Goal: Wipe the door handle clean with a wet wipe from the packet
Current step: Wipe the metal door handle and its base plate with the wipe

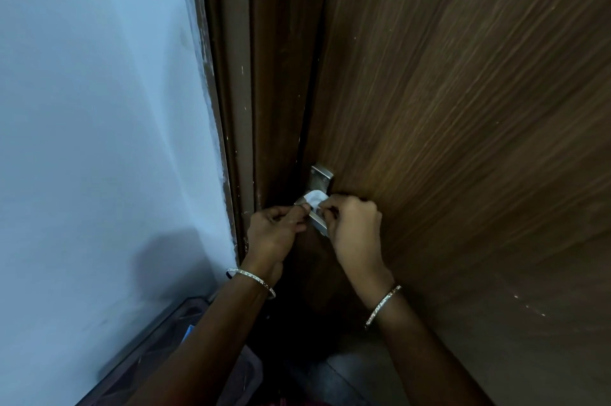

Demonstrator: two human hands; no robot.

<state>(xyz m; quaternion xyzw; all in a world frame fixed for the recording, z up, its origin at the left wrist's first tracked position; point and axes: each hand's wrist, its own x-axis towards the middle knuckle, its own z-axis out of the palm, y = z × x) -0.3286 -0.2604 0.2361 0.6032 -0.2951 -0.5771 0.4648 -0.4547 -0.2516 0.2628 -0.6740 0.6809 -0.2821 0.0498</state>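
Both hands pinched a white wet wipe (314,199) draped over the metal door handle (320,189) on the brown wooden door (463,107). The left hand (276,228) gripped its left edge, the right hand (353,227) its right edge, fingers curled closed.

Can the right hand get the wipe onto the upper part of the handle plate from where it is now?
Probably yes. The right hand already pinches the wet wipe against the door handle, and the plate's bare upper part sits just above the wipe with nothing covering it; the left hand stays lower left.
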